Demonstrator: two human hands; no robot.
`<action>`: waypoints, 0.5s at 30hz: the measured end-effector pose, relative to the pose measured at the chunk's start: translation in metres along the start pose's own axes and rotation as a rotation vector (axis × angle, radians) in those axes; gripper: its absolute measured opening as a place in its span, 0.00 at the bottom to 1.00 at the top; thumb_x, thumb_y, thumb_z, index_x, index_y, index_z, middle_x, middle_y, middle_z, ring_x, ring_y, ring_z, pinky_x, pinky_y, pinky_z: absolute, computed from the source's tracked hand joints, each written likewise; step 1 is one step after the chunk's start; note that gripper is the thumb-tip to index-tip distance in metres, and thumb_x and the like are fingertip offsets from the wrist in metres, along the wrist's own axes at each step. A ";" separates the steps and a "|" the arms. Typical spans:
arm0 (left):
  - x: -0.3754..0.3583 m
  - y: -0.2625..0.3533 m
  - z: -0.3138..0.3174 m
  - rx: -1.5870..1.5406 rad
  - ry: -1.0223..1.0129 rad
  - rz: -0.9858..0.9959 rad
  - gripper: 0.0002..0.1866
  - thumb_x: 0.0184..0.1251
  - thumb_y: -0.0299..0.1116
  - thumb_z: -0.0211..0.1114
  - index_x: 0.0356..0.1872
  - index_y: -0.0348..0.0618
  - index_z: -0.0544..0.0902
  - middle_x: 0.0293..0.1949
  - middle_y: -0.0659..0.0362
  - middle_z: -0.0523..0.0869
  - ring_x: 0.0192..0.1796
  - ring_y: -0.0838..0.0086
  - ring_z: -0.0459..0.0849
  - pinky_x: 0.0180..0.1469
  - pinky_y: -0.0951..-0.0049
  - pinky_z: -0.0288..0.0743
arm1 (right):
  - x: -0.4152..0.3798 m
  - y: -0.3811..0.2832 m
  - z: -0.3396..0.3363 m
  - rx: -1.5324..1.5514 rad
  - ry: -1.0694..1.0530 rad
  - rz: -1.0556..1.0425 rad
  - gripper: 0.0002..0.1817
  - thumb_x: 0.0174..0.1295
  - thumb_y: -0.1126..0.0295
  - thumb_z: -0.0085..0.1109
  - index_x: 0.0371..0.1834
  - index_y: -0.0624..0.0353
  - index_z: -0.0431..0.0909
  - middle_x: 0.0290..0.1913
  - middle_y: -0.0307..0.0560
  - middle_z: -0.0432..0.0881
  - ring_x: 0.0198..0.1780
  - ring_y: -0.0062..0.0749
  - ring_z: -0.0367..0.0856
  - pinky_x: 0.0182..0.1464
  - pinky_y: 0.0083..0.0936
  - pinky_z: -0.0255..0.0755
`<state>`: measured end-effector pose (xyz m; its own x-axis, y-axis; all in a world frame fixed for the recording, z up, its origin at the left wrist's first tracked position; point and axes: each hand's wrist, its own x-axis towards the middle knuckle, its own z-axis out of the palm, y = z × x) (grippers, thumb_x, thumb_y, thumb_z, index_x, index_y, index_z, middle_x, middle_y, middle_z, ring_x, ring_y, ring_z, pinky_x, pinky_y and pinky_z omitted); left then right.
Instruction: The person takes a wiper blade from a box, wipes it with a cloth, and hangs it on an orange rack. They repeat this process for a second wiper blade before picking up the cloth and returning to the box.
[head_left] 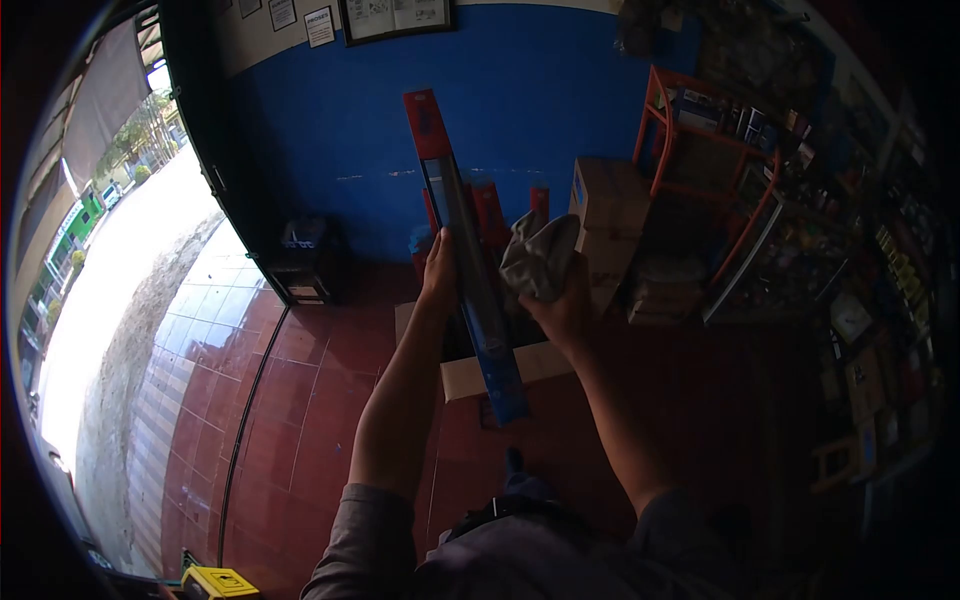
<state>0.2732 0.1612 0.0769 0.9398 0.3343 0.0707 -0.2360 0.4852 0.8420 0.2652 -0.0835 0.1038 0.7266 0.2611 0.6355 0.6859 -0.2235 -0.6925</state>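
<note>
My left hand (pixel 438 272) is closed around the side of a long, narrow package (pixel 470 260), held up and slightly tilted. The package has a red top end, a dark, shiny middle and a blue lower end; what is inside cannot be made out. In my right hand (pixel 566 312) is a bunched grey cloth (pixel 540 255), just right of the package and apart from it. Behind and below both hands stands an open cardboard box (pixel 465 381). Several red-topped packages (pixel 540 203) rise beyond the one I hold.
Stacked cardboard boxes (pixel 608 195) stand at the blue wall (pixel 330 110). To their right is an orange metal rack (pixel 712 130) with goods. A dark cabinet (pixel 305 250) stands by the open doorway on the left. A yellow object (pixel 218 583) lies at lower left on the red tiled floor (pixel 300 420).
</note>
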 end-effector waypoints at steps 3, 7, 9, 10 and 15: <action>-0.015 -0.010 0.020 0.051 0.018 -0.045 0.32 0.83 0.54 0.49 0.77 0.44 0.66 0.64 0.54 0.80 0.59 0.72 0.83 0.57 0.71 0.80 | -0.078 -0.067 -0.013 -0.240 -0.195 -0.188 0.50 0.47 0.56 0.80 0.73 0.58 0.63 0.70 0.61 0.67 0.69 0.57 0.69 0.68 0.50 0.67; -0.061 -0.038 0.067 0.126 -0.013 -0.073 0.33 0.83 0.54 0.51 0.79 0.46 0.63 0.65 0.55 0.80 0.63 0.73 0.80 0.62 0.72 0.78 | -0.140 -0.051 -0.016 -0.368 -0.117 -0.179 0.42 0.57 0.49 0.69 0.74 0.52 0.67 0.75 0.62 0.61 0.72 0.60 0.65 0.70 0.56 0.63; -0.069 -0.061 0.076 0.183 -0.128 0.005 0.34 0.82 0.54 0.52 0.78 0.43 0.64 0.65 0.55 0.79 0.63 0.75 0.80 0.62 0.73 0.77 | -0.149 -0.045 -0.027 -0.407 -0.042 -0.168 0.38 0.61 0.47 0.65 0.73 0.50 0.70 0.75 0.62 0.60 0.71 0.60 0.65 0.70 0.57 0.62; -0.084 -0.059 0.095 0.181 -0.145 -0.004 0.34 0.82 0.54 0.52 0.78 0.43 0.64 0.65 0.55 0.79 0.63 0.75 0.80 0.62 0.73 0.77 | -0.143 -0.047 -0.036 -0.415 0.004 -0.192 0.34 0.63 0.49 0.63 0.70 0.51 0.74 0.75 0.62 0.61 0.71 0.60 0.65 0.70 0.57 0.63; -0.118 -0.055 0.131 -0.231 -0.658 -0.554 0.33 0.83 0.55 0.49 0.75 0.40 0.67 0.62 0.55 0.80 0.62 0.74 0.80 0.64 0.70 0.75 | -0.121 -0.050 -0.091 -0.519 0.060 -0.285 0.27 0.64 0.53 0.61 0.64 0.53 0.81 0.75 0.61 0.62 0.69 0.58 0.67 0.69 0.56 0.64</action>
<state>0.2082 -0.0111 0.0921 0.8688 -0.4937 0.0383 0.3171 0.6142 0.7226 0.1466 -0.1892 0.0929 0.5013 0.3280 0.8007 0.7727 -0.5862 -0.2436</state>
